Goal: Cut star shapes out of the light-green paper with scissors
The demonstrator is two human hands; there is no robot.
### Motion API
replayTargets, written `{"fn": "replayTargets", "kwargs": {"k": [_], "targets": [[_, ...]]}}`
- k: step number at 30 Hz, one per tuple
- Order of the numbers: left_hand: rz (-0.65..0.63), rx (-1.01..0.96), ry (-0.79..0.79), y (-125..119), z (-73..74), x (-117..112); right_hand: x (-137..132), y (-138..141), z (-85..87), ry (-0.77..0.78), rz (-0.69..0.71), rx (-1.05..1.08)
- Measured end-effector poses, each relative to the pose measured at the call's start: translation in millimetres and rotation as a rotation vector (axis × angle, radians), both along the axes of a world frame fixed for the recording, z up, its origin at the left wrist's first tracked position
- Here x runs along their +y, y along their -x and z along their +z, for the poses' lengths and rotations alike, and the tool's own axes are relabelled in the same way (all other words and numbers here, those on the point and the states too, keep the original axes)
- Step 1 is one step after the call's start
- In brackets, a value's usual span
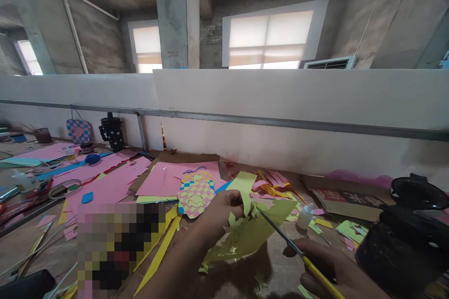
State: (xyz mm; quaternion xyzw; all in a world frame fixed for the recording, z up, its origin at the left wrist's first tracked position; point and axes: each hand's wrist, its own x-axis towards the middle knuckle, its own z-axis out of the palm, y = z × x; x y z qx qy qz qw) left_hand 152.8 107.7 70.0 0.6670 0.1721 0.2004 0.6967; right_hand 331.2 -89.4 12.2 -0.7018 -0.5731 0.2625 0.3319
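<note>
Right hand [326, 266]: closed around yellow-handled scissors [284, 238]. Left hand [219, 210]: pinching a yellow-green paper strip [244, 191] above a cut green paper sheet [245, 236]; pink card [168, 180] beyond that sheet.

A black tumbler dotted with white flowers [112, 134] stood against the white wall, just beside a woven pink-and-blue paper heart [79, 131]. Flat pink paper sheets [171, 180] lay across the brown desk [38, 247], a checkered pink-and-yellow woven paper panel [195, 198] resting on them. A small white plastic bottle [305, 217] stood among paper scraps. Above the wall, a square concrete pillar [174, 14] rose between windows with cream roller blinds [270, 35].
</note>
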Motion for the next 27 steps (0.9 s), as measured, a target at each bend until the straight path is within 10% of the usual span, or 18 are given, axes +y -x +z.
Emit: {"fn": "replayTargets", "kwargs": {"k": [27], "targets": [[-0.030, -0.019, 0.021, 3, -1.1, -5, -1, -1, -6.9, -0.044, -0.041, 0.083]]}}
